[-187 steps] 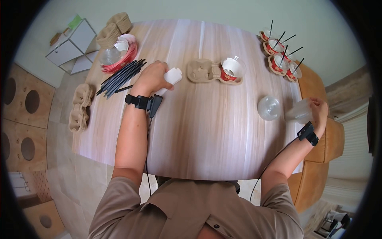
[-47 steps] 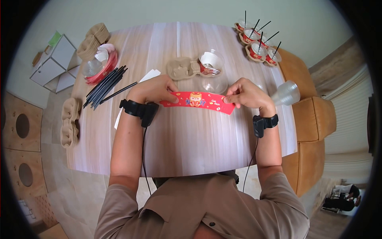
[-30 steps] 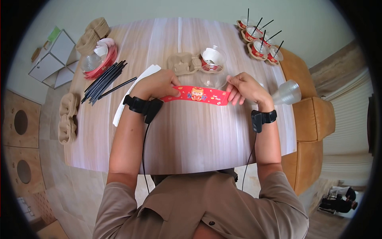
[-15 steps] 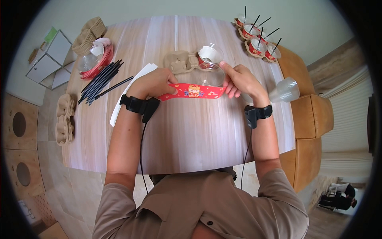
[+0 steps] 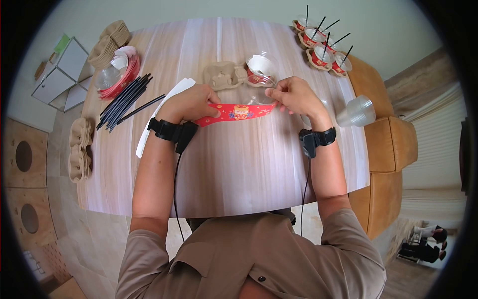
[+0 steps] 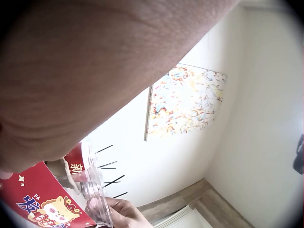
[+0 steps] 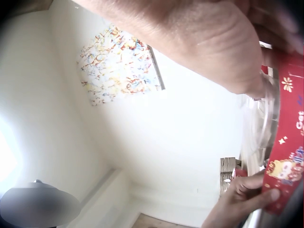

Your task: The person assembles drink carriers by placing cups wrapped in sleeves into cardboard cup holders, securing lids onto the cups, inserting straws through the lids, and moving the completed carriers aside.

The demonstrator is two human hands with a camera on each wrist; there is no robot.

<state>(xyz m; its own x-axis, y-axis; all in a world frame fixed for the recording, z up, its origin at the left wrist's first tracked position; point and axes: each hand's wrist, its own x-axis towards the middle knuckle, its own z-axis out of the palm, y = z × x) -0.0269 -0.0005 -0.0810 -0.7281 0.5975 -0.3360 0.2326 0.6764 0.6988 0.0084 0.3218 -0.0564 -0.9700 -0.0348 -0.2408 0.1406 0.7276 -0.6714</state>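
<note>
My left hand (image 5: 195, 103) pinches the left end of a red printed paper cup sleeve (image 5: 240, 113), its cartoon side facing me. Behind the strip stands a clear plastic cup (image 5: 257, 94), partly hidden by it. The thumb of my right hand (image 5: 298, 97) lies at this cup's rim, and its fingers curl by the sleeve's right end. In the left wrist view the right thumb and fingers pinch the rim of the cup (image 6: 99, 197) beside the sleeve (image 6: 52, 206). From the right wrist, the sleeve (image 7: 285, 137) runs down to the left hand (image 7: 240, 197).
A pulp carrier (image 5: 222, 75) holds one sleeved cup (image 5: 261, 65). White strips (image 5: 175, 89) lie under my left forearm, beside black straws (image 5: 125, 102). Nested clear cups (image 5: 356, 112) lie at right. Sleeved cups with straws (image 5: 322, 56) stand at the far right; stacked carriers (image 5: 81, 149) at left.
Earlier my left hand was at the white strips and my right at the nested cups. Then both hands stretched the red sleeve; now the right has moved up and inward to the cup's rim.
</note>
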